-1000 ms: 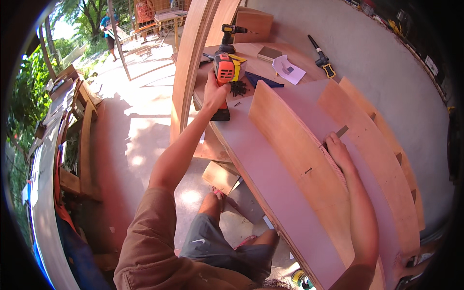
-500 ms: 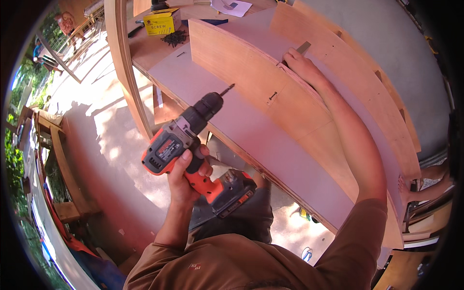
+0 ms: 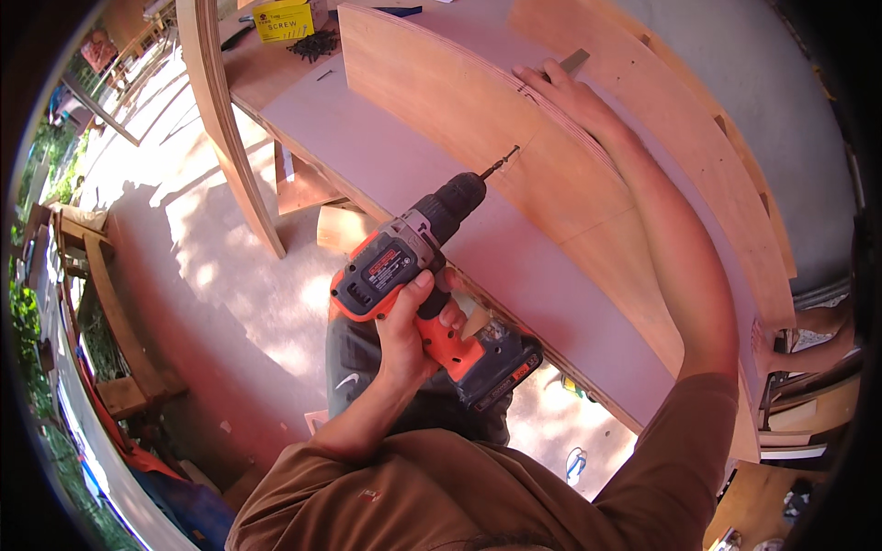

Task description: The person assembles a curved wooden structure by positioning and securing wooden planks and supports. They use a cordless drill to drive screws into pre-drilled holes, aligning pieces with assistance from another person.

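Note:
My left hand is wrapped round the grip of an orange and black cordless drill. Its bit points up and to the right, meeting a dark screw at the face of an upright curved plywood board. My right arm reaches across that board. Over its top edge lie the fingers of my right hand, gripping the board, partly hidden behind it. A short wooden strip sticks out beside these fingers; whether they touch it I cannot tell.
A yellow screw box and a pile of dark screws lie at the back left. Another curved plywood piece stands farther right. A bare foot is at the right edge. A wooden upright rises at left.
My left hand has brought the drill up and to the right, so its bit now meets the screw standing in the board. The fingers of my right hand have spread farther over the board's edge.

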{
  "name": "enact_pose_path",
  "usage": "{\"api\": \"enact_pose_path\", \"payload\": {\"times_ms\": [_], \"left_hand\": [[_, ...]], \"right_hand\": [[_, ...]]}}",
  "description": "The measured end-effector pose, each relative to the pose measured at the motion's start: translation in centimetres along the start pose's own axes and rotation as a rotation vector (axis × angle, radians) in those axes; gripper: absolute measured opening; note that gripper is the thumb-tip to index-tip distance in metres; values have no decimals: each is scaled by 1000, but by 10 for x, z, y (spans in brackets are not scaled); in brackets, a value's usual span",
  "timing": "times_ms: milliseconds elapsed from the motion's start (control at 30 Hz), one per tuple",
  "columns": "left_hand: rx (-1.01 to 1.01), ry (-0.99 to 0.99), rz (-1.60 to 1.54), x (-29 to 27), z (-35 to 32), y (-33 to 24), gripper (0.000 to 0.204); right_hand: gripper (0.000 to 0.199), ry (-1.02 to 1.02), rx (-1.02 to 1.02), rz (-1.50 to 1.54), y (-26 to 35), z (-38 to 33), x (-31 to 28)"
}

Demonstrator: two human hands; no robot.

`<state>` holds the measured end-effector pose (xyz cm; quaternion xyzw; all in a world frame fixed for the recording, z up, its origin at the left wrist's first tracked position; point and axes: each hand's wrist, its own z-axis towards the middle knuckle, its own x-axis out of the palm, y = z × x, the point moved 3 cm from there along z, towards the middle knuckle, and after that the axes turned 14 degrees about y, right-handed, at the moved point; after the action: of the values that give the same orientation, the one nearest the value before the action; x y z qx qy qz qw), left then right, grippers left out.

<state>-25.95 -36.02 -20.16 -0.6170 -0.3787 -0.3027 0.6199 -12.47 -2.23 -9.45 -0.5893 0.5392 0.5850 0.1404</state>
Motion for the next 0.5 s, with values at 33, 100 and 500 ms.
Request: {"api": "enact_pose_path", "payload": {"times_ms": [33,100,500], "left_hand": [[4,-4,3,0,0,-1,33],[11,-6,15,1,0,-3,33],[26,2,79,3,2,-1,31]], "right_hand": [[84,-8,-12,8,1,0,0],[85,-21,23,3,1,0,2],[115,31,-29,-34,13,-8,-3]]}}
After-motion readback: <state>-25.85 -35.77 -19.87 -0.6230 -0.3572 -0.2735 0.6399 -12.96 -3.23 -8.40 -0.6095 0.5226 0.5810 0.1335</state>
